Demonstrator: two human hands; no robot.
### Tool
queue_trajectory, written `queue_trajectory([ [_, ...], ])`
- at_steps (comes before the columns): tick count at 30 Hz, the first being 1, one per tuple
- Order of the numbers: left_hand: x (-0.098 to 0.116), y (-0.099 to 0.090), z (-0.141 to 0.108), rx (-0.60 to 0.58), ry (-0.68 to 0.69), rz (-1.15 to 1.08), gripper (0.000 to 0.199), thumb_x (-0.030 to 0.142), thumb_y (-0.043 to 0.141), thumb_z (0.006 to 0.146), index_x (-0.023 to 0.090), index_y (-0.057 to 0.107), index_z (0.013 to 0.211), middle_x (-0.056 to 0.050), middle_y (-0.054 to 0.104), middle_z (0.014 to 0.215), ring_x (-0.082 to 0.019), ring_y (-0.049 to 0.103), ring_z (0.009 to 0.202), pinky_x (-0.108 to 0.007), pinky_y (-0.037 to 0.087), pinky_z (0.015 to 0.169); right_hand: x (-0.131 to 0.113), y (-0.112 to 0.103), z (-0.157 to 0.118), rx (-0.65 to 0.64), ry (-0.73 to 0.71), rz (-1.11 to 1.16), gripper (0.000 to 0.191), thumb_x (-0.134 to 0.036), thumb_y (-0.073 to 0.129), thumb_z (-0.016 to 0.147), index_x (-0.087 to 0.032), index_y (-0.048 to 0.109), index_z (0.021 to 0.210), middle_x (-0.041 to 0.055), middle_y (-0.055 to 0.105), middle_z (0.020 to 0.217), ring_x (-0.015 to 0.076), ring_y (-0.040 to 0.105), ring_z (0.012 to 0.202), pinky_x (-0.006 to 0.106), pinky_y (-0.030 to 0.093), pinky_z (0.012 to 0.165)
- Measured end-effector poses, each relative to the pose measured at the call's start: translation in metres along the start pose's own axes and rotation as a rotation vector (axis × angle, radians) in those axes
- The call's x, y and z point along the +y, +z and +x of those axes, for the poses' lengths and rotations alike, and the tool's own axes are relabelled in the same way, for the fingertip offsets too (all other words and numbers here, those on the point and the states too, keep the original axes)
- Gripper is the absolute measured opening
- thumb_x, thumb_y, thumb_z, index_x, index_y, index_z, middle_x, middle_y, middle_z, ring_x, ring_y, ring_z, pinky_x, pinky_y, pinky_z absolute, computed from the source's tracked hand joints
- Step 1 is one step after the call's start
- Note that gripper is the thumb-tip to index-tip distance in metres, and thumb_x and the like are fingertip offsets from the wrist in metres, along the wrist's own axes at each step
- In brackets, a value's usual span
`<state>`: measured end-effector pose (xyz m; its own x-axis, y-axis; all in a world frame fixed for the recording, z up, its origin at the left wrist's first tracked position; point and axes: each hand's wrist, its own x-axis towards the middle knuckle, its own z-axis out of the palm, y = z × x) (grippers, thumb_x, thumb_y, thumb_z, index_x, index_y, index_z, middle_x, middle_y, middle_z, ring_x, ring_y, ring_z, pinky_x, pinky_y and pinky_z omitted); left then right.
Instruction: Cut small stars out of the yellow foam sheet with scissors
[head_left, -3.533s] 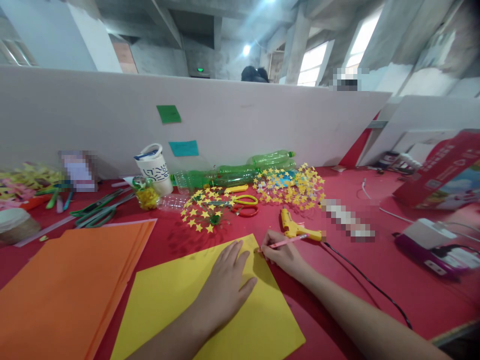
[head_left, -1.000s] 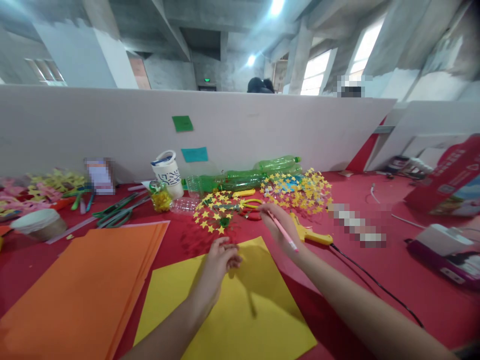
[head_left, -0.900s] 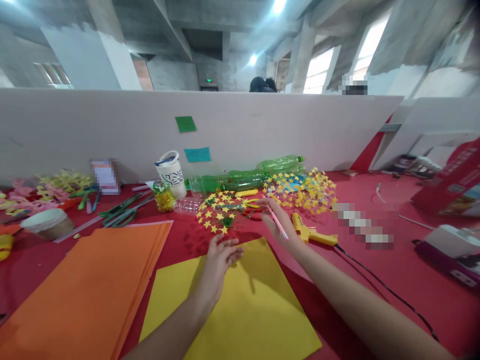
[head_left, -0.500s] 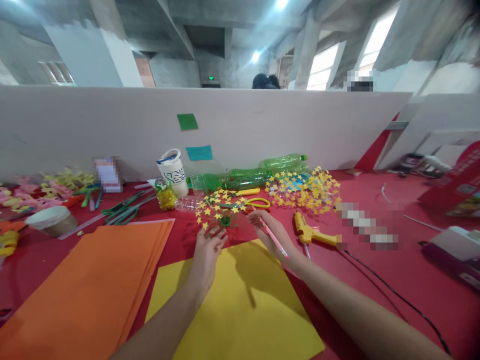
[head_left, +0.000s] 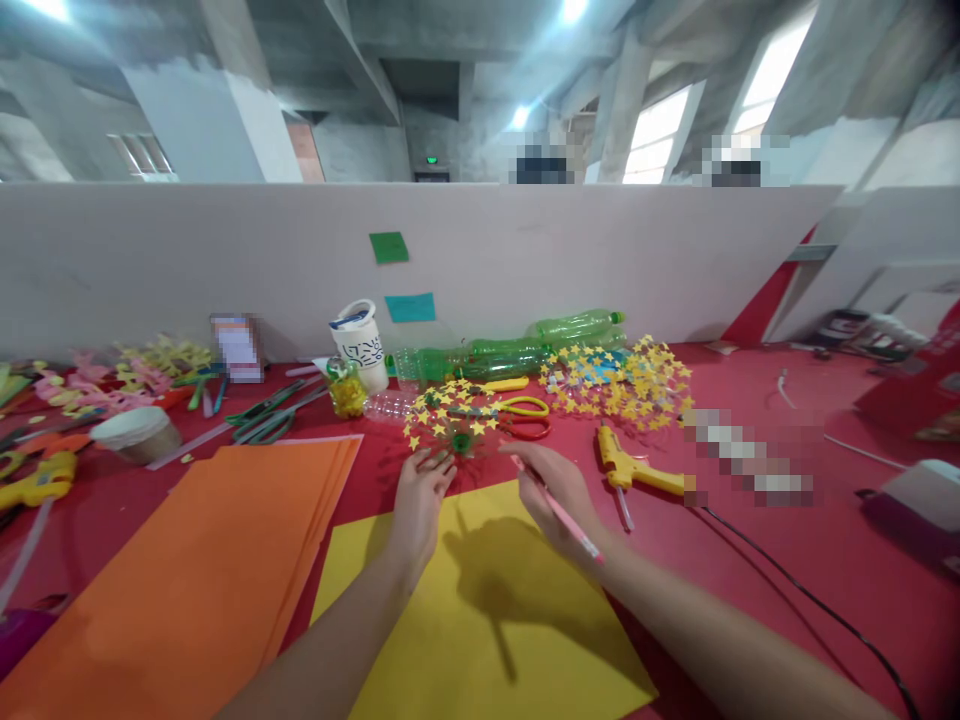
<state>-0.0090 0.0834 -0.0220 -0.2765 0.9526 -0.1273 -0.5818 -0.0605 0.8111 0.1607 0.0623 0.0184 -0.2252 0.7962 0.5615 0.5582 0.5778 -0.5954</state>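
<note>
A green bottle piece with yellow stars on thin strips stands just beyond the yellow sheet. My left hand is at its near left side, fingers apart and nothing seen in them; whether they touch it is unclear. To its right, my right hand holds a pink pencil, its eraser end toward me. Behind the star piece lie scissors with yellow and red handles. Further right sits a larger cluster of yellow stars.
Orange sheets lie left. A yellow glue gun with a black cord is right, another far left. Green bottles, a white cup and green scissors stand or lie near the partition.
The view has turned slightly left, so things sit further right. My right hand has drawn back a little from the star piece, and the pencil is seen at fuller length.
</note>
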Motion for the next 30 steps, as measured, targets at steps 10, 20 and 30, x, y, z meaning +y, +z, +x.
queue_trajectory([
  [10, -0.007, 0.0, -0.007, -0.001, 0.045, 0.068, 0.029, 0.005, 0.05, 0.061, 0.019, 0.044, 0.086, -0.002, 0.054, 0.085, -0.014, 0.057, 0.086, -0.03, 0.044, 0.077, -0.021, 0.009, -0.004, -0.341, -0.475, -0.073, 0.043, -0.015, 0.046, 0.077, -0.02, 0.044, 0.12, 0.0087, 0.058, 0.106, 0.0224, 0.048, 0.095, 0.037, 0.037, 0.081],
  [20, -0.009, 0.001, 0.0, 0.052, 0.047, 0.026, 0.033, 0.001, 0.051, 0.053, 0.018, 0.046, 0.082, 0.0, 0.055, 0.075, -0.011, 0.057, 0.069, -0.024, 0.043, 0.066, -0.014, 0.008, -0.007, -0.275, -0.489, -0.092, 0.046, -0.012, 0.045, 0.075, -0.018, 0.044, 0.12, 0.0091, 0.059, 0.104, 0.0229, 0.049, 0.09, 0.038, 0.039, 0.076],
  [30, -0.008, 0.002, -0.002, 0.044, 0.02, -0.034, 0.038, -0.008, 0.047, 0.054, 0.018, 0.046, 0.082, -0.002, 0.058, 0.081, -0.012, 0.06, 0.078, -0.029, 0.045, 0.08, -0.004, -0.005, -0.009, -0.124, -0.483, -0.066, 0.034, -0.009, 0.047, 0.071, -0.018, 0.055, 0.102, 0.0066, 0.062, 0.084, 0.0195, 0.051, 0.077, 0.035, 0.039, 0.069],
])
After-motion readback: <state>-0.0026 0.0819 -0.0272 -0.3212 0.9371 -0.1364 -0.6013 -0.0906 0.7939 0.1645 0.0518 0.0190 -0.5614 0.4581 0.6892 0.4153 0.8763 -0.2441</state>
